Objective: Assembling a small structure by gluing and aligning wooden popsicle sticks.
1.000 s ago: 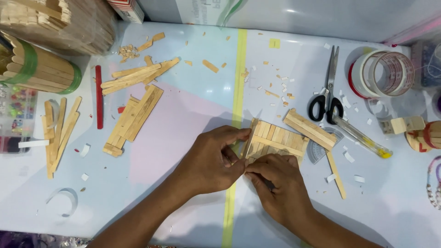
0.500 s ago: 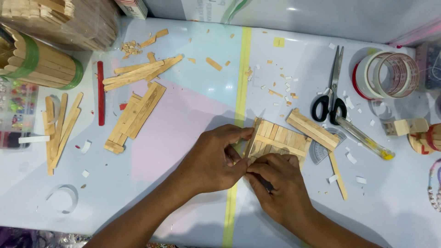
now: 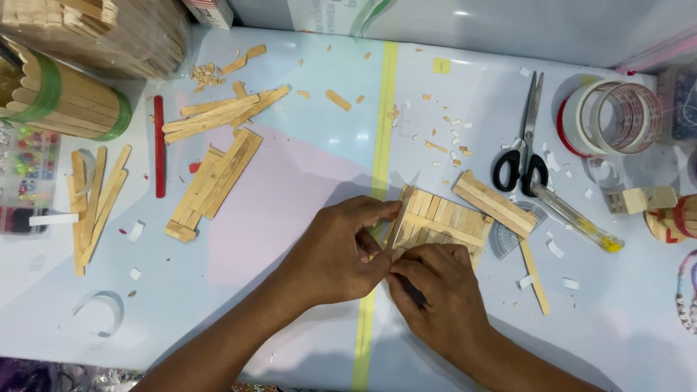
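The person's left hand (image 3: 330,254) and right hand (image 3: 439,301) are meeting near the middle of the pale worktop (image 3: 290,189), over a flat panel of wooden craft sticks (image 3: 443,221) lying just right of a yellow tape stripe (image 3: 379,145). The left hand's fingers (image 3: 374,212) are pinching a single craft stick (image 3: 398,218), which is standing on edge along the panel's left side. The right hand is lying on the panel's near edge, its fingers (image 3: 410,263) pressing together against the lower end of that same stick, touching the left thumb.

At the far left a round holder made of upright sticks bound by a green band (image 3: 69,98) is lying tilted; its contents cannot be made out. Beyond it a clear bag (image 3: 109,29) is holding a heap of plain sticks. At the left edge a clear compartment box (image 3: 25,167) is holding small coloured beads.

Loose sticks (image 3: 94,203) are lying left, a red stick (image 3: 158,145) beside them, and a glued strip of sticks (image 3: 214,181) nearer the middle. Right of the panel a short stick bundle (image 3: 494,203) is lying, with black-handled scissors (image 3: 523,156) beyond it and rolls of clear tape (image 3: 613,116) at the far right.
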